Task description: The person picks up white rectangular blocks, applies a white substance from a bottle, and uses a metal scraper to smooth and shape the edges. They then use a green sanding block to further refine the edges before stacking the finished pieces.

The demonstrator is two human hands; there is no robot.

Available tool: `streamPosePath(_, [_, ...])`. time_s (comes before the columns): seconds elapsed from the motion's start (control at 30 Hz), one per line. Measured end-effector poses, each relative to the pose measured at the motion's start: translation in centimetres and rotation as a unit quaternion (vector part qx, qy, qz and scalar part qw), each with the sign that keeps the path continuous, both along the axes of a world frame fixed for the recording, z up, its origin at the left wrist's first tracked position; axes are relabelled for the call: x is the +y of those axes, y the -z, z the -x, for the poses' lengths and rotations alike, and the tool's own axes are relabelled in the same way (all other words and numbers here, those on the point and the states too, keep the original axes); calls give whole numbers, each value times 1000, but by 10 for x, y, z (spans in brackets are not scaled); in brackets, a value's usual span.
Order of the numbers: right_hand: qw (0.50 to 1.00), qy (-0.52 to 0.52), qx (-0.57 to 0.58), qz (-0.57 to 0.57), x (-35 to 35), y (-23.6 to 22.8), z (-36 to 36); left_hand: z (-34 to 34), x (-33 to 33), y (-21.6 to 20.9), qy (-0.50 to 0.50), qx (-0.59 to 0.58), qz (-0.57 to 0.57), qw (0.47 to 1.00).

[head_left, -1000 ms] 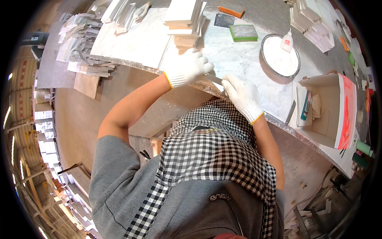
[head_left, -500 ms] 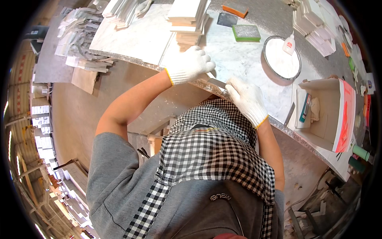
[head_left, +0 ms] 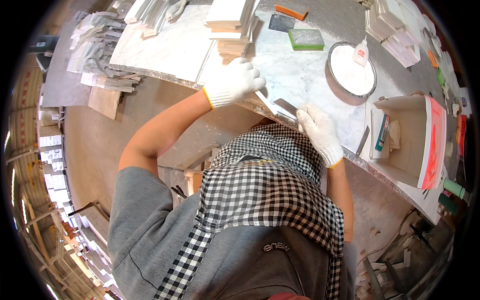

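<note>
My left hand [head_left: 233, 84], in a white knit glove, is closed on a thin white strip [head_left: 266, 103] that slants down toward the table's front edge. My right hand [head_left: 321, 133], gloved alike, grips a flat grey metal blade [head_left: 286, 106]; its handle, if any, is hidden in the glove. The blade's free end points left toward the strip, with a small gap between them. Both hands are at the front edge of the marble-patterned table [head_left: 295, 70]. Just beyond my left hand stands a stack of white-topped pieces [head_left: 230, 20].
A round dish of white material [head_left: 345, 75] holds a white squeeze bottle [head_left: 361, 52]. Nearby lie a green-edged pad [head_left: 306, 39], a dark square sheet [head_left: 282, 23] and an orange block [head_left: 292, 12]. An open cardboard box [head_left: 412, 150] stands at right; more stacked pieces [head_left: 95, 50] lie at far left.
My right hand has moved slightly right and down, drawing the blade away from the strip. The strip now shows more fully below my left hand, which has shifted slightly left.
</note>
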State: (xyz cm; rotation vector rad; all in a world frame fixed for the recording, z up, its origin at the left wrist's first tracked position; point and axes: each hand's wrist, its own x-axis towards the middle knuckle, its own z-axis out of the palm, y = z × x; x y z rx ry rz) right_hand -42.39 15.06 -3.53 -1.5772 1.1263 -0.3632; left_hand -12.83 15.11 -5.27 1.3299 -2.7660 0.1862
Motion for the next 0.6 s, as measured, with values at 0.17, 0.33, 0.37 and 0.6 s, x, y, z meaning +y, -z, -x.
streamPosePath(0.17, [999, 7, -19, -41, 10, 15, -8, -5, 14, 15, -9, 46, 50, 998])
streamPosePath(0.33, [988, 22, -47, -146, 33, 36, -12, -6, 32, 21, 5, 34, 81, 996])
streamPosePath(0.37, [982, 27, -70, -174, 37, 41, -12, -6, 35, 22, 5, 25, 87, 996])
streamPosePath(0.6, [964, 39, -90, -247, 41, 35, -13, -6, 44, 39, 0, 57, 137, 989])
